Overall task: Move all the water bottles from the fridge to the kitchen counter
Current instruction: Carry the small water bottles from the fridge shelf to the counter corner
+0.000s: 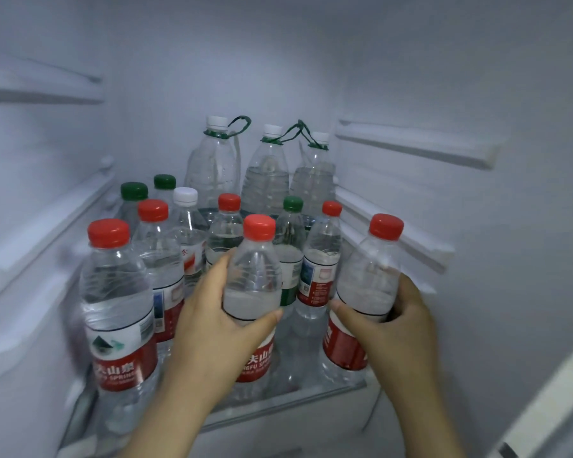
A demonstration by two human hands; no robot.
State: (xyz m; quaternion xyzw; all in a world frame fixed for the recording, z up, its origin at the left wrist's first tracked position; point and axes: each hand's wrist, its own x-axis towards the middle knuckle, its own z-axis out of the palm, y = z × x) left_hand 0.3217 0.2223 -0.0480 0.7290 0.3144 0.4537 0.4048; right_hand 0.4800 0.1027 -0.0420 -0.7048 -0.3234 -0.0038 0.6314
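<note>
Gripping front-centre bottle on fridge shelf w/ L hand, front-right bottle w/ R hand, fingers curled round each above label. Held mid-body, prob. to lift both upright past neighbours. Not yet touching others farther back on shelf, incl. big bottles at rear.

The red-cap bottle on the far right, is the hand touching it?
Touching. The head view shows the right hand wrapped round the far-right red-cap bottle, thumb lying across its front.
</note>
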